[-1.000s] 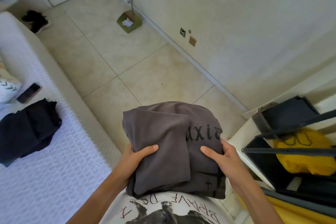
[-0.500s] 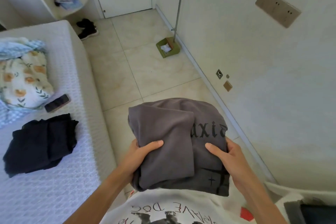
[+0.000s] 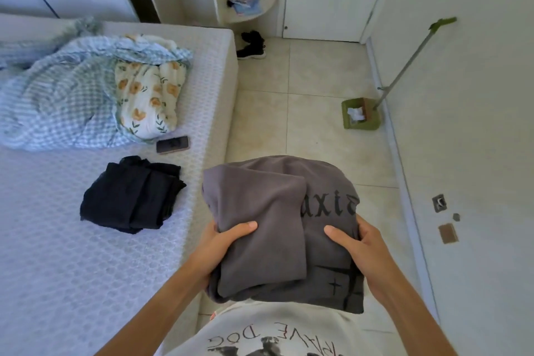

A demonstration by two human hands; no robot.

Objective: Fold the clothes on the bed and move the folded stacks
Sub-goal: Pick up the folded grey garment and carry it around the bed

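I hold a folded grey garment stack [image 3: 277, 211] with black lettering in front of my chest, above the floor beside the bed. My left hand [image 3: 219, 246] grips its left edge, thumb on top and fingers underneath. My right hand [image 3: 358, 243] grips the right edge the same way. A dark navy pile of clothes [image 3: 130, 193] lies loosely folded on the white mattress [image 3: 57, 269] to my left, apart from both hands.
A crumpled blue checked blanket [image 3: 63, 95] and a floral pillow [image 3: 150, 95] lie at the head of the bed, a phone [image 3: 172, 144] beside them. Black shoes [image 3: 251, 45] sit by the door. A green dustpan [image 3: 361, 114] with a long handle stands against the right wall.
The view has swung left, away from the rack with the yellow and dark items, toward the bed. Both hands keep the same hold on the grey stack.
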